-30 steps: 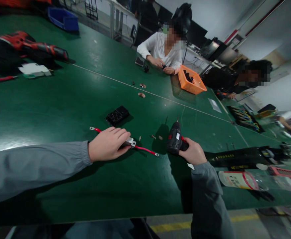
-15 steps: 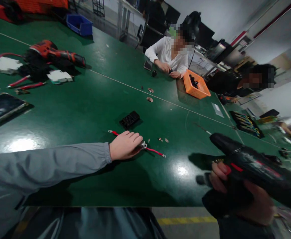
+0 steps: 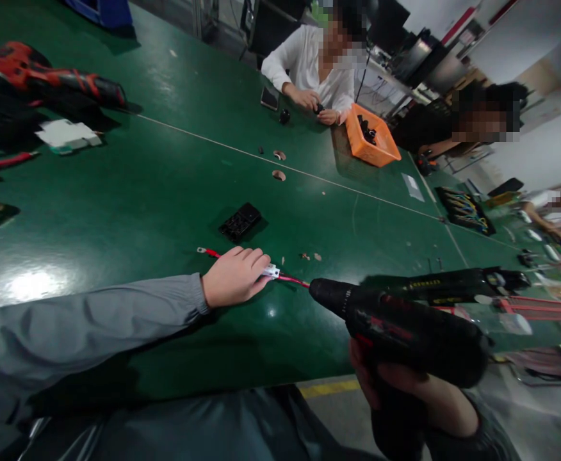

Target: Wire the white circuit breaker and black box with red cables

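Observation:
My left hand (image 3: 235, 276) is closed over a small white block (image 3: 271, 271) on the green table, covering most of it. A red cable (image 3: 211, 253) with a metal ring lug sticks out beyond my fingers on the left, and another red lead leaves the block on the right. My right hand (image 3: 422, 387) grips the handle of a black cordless drill (image 3: 405, 326). The drill's nose points left at the block, over the right lead; I cannot tell whether its bit touches anything. Just behind my left hand lies a black plastic housing (image 3: 241, 221).
On the left are a red cordless drill (image 3: 45, 77) and a white-and-green block (image 3: 69, 136). Small scraps lie near two holes in the table. Across it, a person in white (image 3: 309, 70) handles a black part beside an orange bin (image 3: 371, 147). A long black box (image 3: 453, 285) lies at right.
My right hand has brought the drill leftward, its nose now close to the white block. My left hand stays on the block. The view has shifted slightly.

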Demonstrator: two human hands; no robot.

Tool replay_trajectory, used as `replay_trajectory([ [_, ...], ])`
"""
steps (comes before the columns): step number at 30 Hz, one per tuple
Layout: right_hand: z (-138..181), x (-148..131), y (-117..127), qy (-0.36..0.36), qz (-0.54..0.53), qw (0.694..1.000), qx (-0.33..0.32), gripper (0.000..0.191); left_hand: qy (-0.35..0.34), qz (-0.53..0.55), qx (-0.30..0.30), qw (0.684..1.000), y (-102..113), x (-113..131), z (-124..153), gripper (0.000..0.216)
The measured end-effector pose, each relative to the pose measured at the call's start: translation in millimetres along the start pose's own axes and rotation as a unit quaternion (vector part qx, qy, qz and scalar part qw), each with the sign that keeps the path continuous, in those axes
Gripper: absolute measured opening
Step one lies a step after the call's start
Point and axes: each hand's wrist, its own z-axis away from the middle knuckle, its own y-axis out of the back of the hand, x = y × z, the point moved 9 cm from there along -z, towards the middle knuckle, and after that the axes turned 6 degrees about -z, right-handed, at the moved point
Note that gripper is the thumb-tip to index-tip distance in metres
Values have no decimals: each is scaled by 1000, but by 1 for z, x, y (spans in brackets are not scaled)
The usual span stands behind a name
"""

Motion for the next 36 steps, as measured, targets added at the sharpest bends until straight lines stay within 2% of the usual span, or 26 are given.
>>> replay_trajectory([
  [7, -15, 1, 5, -24, -38, 998, 37, 35, 0, 8, -4, 1000, 0, 0, 0, 24],
  [14, -15, 12, 12, -32, -64, 997, -5, 34, 2, 9, -5, 1000, -1, -1, 0, 28],
  [22, -15, 13, 13, -23, -77, 997, -14, 31, 0, 7, -6, 1000, -2, -1, 0, 28],
  [31, -14, 2, 8, -29, -64, 997, 38, 33, 0, 8, -10, 1000, -2, -1, 0, 27],
  [36, -15, -2, 4, -23, -54, 997, 41, 35, 2, 6, -16, 1000, -2, -1, 0, 27],
])
